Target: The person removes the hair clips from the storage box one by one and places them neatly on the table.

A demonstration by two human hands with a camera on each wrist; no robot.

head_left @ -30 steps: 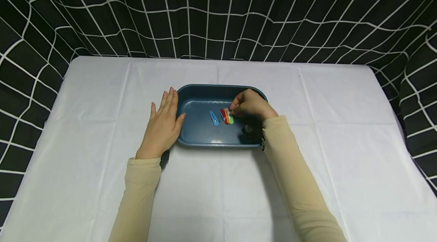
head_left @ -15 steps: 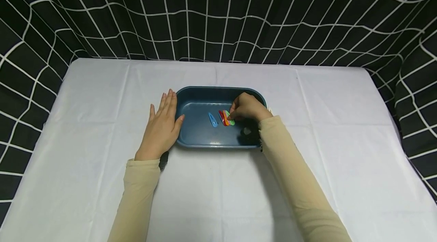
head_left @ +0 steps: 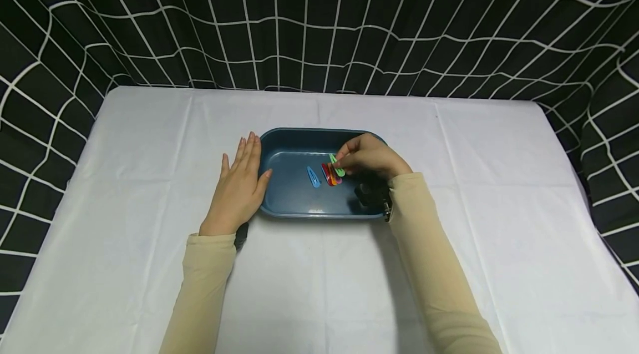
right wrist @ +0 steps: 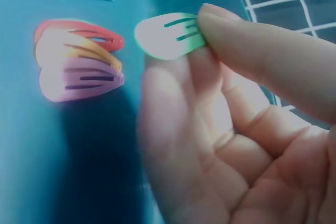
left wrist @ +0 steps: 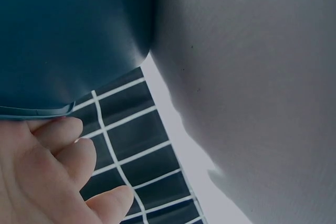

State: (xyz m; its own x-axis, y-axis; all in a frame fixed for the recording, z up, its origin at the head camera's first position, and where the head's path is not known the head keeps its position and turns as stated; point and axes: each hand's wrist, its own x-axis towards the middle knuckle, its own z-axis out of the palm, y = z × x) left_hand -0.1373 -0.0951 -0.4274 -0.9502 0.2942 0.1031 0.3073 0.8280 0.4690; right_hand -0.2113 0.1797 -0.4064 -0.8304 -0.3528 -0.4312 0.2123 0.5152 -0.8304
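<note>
My right hand [head_left: 371, 155] is over the right half of a blue tray [head_left: 294, 214], pinching a green snap hair clip [right wrist: 168, 36] between thumb and finger. Below it, a red hair clip [right wrist: 79, 27], an orange hair clip [right wrist: 55, 45] and a purple hair clip [right wrist: 76, 81] lie overlapping on the tray floor. A blue hair clip [head_left: 313, 177] lies by itself to their left. My left hand [head_left: 233, 190] rests with straight fingers along the tray's left side; in the left wrist view its fingers sit right at the rim.
A white cloth [head_left: 279, 287] covers the table under the tray. Black fabric with a white grid [head_left: 319, 21] rises behind the table and along both sides. A dark wrist device [head_left: 370, 194] hangs under my right wrist, inside the tray.
My right hand has lifted the green hair clip off the row, so the purple one shows beneath. My left hand stays at the tray's left side.
</note>
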